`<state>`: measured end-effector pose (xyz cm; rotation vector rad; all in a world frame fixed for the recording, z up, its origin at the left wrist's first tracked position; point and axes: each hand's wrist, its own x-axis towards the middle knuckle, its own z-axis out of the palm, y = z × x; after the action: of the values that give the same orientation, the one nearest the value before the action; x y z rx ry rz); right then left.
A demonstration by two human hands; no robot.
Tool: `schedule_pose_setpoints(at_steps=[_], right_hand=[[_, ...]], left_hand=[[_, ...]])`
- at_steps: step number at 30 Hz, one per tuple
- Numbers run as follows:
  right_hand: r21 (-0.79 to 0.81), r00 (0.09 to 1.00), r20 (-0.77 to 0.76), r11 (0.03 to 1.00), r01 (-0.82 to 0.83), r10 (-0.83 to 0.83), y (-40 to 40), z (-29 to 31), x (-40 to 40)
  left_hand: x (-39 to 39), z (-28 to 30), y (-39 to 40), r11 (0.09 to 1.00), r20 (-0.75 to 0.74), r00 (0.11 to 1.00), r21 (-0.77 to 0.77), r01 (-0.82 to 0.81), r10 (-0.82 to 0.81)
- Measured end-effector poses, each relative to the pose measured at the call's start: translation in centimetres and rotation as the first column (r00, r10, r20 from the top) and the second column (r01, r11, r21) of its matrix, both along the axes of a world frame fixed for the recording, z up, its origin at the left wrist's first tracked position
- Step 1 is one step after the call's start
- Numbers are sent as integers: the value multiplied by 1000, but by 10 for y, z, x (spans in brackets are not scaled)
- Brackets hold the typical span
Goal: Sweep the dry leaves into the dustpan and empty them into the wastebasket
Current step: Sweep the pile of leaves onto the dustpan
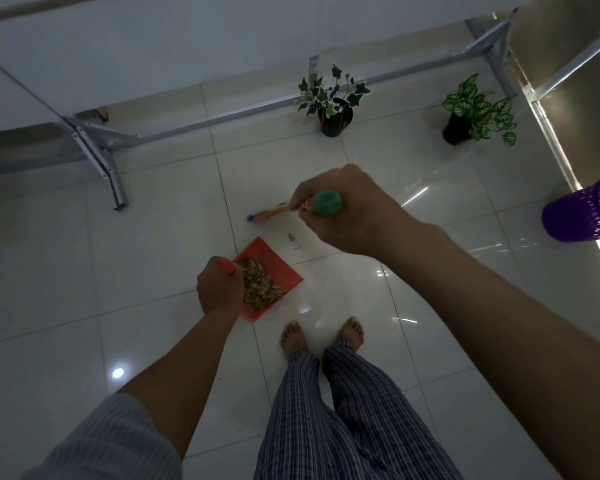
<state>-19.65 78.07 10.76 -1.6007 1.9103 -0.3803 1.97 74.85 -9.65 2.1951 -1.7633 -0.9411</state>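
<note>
The right hand [343, 209] is gripping the broom [267, 213]; leaf crumbs [293, 240] are lying between its head and the dustpan [278, 268], which the left hand [219, 289] is holding

**Leaves in the dustpan, a few crumbs left on the floor**

The left hand [219, 289] grips the red dustpan [274, 268], which holds dry leaves [258, 285]. The right hand [340, 209] grips the green-topped broom [323, 202] above scattered crumbs [293, 239]. A purple wastebasket [582, 213] stands right; 2 potted plants [333, 102] sit beyond.
</note>
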Motion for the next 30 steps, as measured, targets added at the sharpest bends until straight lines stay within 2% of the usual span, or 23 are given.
schedule_pose_setpoints(at_steps=[4, 10, 13, 16, 21, 27, 30], right_hand=[[169, 990, -82, 981, -98, 113, -1, -14, 4], [251, 991, -98, 966, -66, 93, -5, -7, -2], [221, 995, -98, 975, 6, 16, -1, 3, -10], [119, 986, -122, 985, 128, -114, 4, 8, -23], [-20, 923, -159, 936, 352, -351, 10, 7, -37], [-15, 897, -221, 921, 390, -384, 27, -23, -18], [44, 908, -149, 915, 402, -392, 37, -35, -7]], left_hand=[[5, 0, 0, 999, -13, 999, 18, -40, 40], [2, -3, -1, 1000, 0, 1000, 14, -4, 4], [-1, -5, -3, 1000, -11, 1000, 11, 12, -12], [-5, -6, -5, 999, -11, 999, 5, 37, -37], [-12, -8, -7, 991, 18, 991, -2, 133, -133], [-17, -14, -9, 987, 28, 987, -3, 159, -159], [-19, -15, -8, 984, 30, 984, 11, 177, -177]])
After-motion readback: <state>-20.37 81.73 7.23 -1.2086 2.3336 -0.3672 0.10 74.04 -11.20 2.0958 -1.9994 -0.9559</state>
